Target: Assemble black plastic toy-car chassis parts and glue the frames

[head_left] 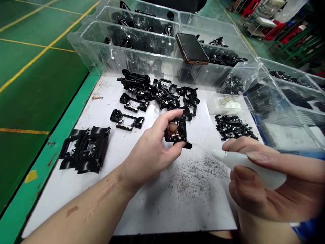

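The left hand (152, 145) holds a black frame (181, 129) above the middle of the bench (152, 217), its grip clamped on the part with the thumb at the lower edge and a finger along the top; more fingers show through the opening. The right hand (275, 189) has its grip closed around a white squeeze bottle (266, 174), tilted so that its thin clear nozzle (203, 146) points left at the frame's lower corner; whether the tip touches cannot be told. Dark specks (195, 176) are scattered on the white bench top below the nozzle. Left of the left hand, black shells (93, 149) lie side by side, close together. Farther back, two loose frames lie one behind the other, just beside a jumbled pile (165, 96) of similar black parts. To the right, a heap of small black pieces (235, 127) sits in front of a shallow clear box (215, 103). Clear bins (142, 56) holding more black parts stand along the back, and a phone (193, 49) rests across their front rim.
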### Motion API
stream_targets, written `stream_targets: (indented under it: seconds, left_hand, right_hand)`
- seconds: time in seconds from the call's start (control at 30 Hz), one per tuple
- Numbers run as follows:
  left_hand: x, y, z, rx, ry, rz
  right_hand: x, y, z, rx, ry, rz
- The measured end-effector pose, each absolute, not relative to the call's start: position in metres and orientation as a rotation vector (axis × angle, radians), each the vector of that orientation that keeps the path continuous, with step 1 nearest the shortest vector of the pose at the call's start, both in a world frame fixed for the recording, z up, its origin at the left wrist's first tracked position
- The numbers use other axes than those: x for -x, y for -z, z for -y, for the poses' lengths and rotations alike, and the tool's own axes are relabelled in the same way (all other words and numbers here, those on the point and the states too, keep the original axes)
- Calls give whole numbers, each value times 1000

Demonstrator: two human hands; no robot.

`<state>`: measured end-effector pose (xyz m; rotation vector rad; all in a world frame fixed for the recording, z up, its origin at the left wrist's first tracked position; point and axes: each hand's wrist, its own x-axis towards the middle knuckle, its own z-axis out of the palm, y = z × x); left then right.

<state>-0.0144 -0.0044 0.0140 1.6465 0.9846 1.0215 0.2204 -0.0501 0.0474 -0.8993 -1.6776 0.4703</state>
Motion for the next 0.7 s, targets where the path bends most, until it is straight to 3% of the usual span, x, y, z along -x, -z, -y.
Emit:
stream_targets:
  seconds: [0.7]
  left_hand:
    - [14, -15, 6, -1649, -999, -982]
  right_hand:
    - [-218, -49, 48, 833, -459, 1732]
